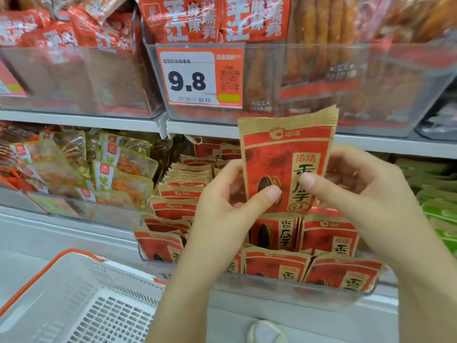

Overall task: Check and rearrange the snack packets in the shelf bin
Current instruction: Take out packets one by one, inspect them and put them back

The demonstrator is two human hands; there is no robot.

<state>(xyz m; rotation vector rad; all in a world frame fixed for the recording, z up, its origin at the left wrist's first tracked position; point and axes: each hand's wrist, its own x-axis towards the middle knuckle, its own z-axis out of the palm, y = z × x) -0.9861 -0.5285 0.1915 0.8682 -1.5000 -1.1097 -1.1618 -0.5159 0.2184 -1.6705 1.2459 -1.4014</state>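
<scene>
Head view showed your left hand (230,191) and right hand (346,184) pinching one raised seed packet (286,159); you did best squaring it before reseating it in the bin (284,293).

A sunflower seed packet (286,164) stood upright between the left hand (222,194) and the right hand (358,189), above the shelf bin (284,290) where rows of like packets (277,266) stood in files running back. A bin of clear snack pouches (118,169) sat left of it. A price tag (200,75) hung on the bin above. A shopping basket (74,300) lay lower left, before the shelf.
</scene>
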